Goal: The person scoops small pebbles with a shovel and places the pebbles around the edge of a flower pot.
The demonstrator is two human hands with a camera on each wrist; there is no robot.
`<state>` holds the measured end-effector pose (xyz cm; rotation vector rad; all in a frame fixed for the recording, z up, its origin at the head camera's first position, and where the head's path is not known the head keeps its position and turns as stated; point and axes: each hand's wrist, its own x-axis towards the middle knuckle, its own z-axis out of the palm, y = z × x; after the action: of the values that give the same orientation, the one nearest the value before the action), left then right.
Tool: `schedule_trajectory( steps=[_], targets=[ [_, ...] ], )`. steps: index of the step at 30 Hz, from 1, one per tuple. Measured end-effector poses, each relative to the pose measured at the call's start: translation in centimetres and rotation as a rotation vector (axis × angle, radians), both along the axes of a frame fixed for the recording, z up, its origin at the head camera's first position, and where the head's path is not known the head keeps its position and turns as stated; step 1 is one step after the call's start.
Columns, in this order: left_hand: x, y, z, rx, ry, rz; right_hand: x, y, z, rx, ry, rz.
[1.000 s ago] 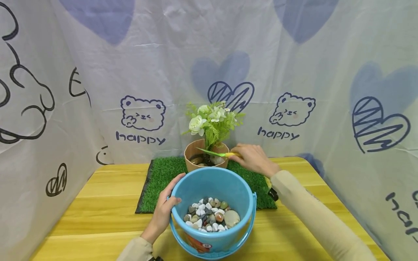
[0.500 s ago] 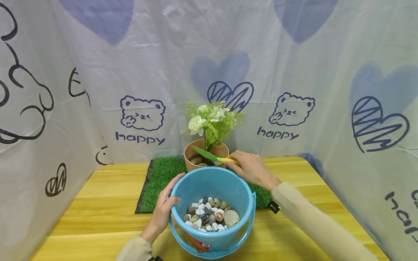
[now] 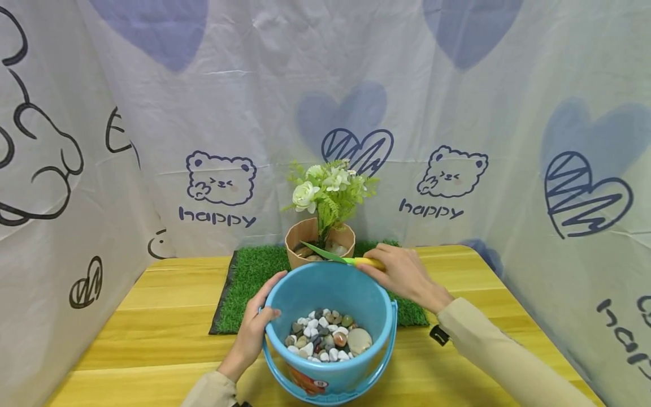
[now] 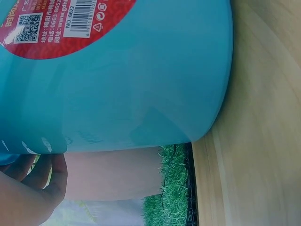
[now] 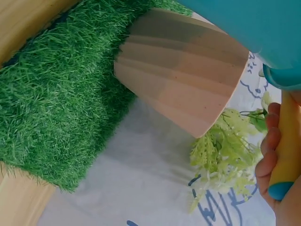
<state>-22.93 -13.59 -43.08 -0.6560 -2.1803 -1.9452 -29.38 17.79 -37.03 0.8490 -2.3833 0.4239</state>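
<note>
My left hand (image 3: 251, 325) grips the left rim of a blue bucket (image 3: 356, 373), thumb over the edge and fingers along the outside. White, grey and brown pebbles (image 3: 320, 334) lie in the bucket, with one larger flat stone (image 3: 359, 341) at the right. A small trowel with a green blade (image 3: 325, 254) and a yellow handle (image 5: 288, 136) is held in my right hand (image 3: 405, 274). Its blade points left, level between the bucket's far rim and the pot (image 3: 295, 254). White flowers with green leaves (image 3: 333, 185) stand in the pot among stones.
A green artificial grass mat (image 3: 254, 288) lies under the pot on the yellow wooden table (image 3: 152, 316). White curtains (image 3: 285, 73) with blue hearts and bear drawings enclose the back and both sides. The bucket's handle (image 3: 373, 376) hangs down in front.
My right hand has drawn the trowel from over the pot, toward me and to the right, to the bucket's far rim. The left hand and bucket stay put.
</note>
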Motion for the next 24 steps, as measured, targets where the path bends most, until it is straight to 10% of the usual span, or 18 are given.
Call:
schedule_trajectory(
  steps=[9, 24],
  targets=[
    [0.1, 0.0, 0.0, -0.007, 0.002, 0.014, 1.2, 0.3, 1.1, 0.030, 0.133, 0.101],
    [0.1, 0.2, 0.1, -0.012, -0.019, 0.038, 1.8, -1.8, 7.4, 0.500, -0.225, 0.181]
  ],
)
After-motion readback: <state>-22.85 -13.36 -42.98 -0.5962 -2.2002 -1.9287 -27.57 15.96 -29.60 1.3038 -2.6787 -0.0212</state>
